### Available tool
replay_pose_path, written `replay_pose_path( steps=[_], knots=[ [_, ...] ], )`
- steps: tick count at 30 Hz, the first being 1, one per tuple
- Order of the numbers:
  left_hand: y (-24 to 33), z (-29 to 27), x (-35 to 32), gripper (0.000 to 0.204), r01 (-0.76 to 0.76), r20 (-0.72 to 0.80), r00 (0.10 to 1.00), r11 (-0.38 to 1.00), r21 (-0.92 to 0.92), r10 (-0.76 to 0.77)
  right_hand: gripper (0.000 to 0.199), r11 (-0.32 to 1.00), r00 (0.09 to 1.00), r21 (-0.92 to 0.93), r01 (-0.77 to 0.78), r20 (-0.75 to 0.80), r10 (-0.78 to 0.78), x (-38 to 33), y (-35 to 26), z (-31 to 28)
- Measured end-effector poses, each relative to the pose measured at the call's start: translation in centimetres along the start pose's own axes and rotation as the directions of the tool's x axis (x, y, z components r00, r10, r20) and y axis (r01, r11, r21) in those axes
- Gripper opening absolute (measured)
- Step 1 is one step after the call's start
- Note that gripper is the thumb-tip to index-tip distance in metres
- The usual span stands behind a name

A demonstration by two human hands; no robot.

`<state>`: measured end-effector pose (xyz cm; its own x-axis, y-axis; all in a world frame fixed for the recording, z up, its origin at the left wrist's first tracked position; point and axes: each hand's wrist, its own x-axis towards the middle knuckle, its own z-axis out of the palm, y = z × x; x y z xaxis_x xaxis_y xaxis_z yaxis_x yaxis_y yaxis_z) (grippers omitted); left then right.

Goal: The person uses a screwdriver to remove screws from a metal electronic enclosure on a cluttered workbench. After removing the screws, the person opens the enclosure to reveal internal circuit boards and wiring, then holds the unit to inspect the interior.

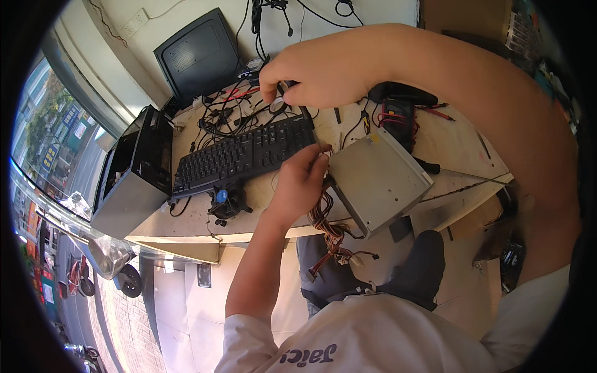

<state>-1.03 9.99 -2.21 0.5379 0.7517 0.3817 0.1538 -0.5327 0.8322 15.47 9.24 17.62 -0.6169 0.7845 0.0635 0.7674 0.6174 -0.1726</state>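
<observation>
A metal computer power supply [380, 180] lies tilted at the table's front edge, its bundle of coloured cables [328, 227] hanging over that edge. At the supply's left side is my left hand [300, 181], thumb and fingers pinched together by its corner; what they hold is too small to make out. My right hand [323, 76] reaches across over the back of the table, its fingers curved downward and apart from the thumb. Just below those fingertips is a small whitish round thing [277, 104] among the cables. A black keyboard [245, 152] lies left of my left hand.
A CPU cooler fan [227, 202] sits before the keyboard, and an open computer case [138, 171] stands at the left. Tangled black cables [214, 118] cover the back, below a dark monitor [198, 56]. A red and black multimeter [398, 121] lies behind the power supply.
</observation>
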Motion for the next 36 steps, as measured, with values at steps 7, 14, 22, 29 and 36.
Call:
replay_pose_path(
  steps=[7,14,22,29,36],
  knots=[
    [-1.0,-1.1,0.2,0.020,0.074,-0.028,0.997,0.995,-0.073,-0.076,0.022,0.985,0.943,-0.041,0.167,-0.286,-0.171,1.0,1.4,2.3],
    [-1.0,-0.8,-0.2,0.019,0.224,0.072,0.972,0.974,0.016,-0.225,0.029,0.945,0.999,-0.327,0.034,0.025,-0.027,3.3,1.4,0.3],
    [-0.1,-0.7,-0.1,0.015,0.202,0.068,0.976,0.977,0.075,-0.207,0.025,0.995,0.994,-0.049,-0.088,-0.075,0.084,0.8,0.4,0.6],
    [-0.4,-0.2,0.2,0.016,0.061,0.041,0.997,0.986,0.152,-0.068,0.028,0.994,0.991,0.015,-0.112,-0.070,0.113,-1.0,-1.0,0.4],
    [0.7,-0.1,0.3,0.013,0.040,0.060,0.996,0.945,0.325,-0.063,0.026,0.998,0.991,0.037,-0.057,-0.118,0.061,-0.9,-0.8,0.8]
  ],
)
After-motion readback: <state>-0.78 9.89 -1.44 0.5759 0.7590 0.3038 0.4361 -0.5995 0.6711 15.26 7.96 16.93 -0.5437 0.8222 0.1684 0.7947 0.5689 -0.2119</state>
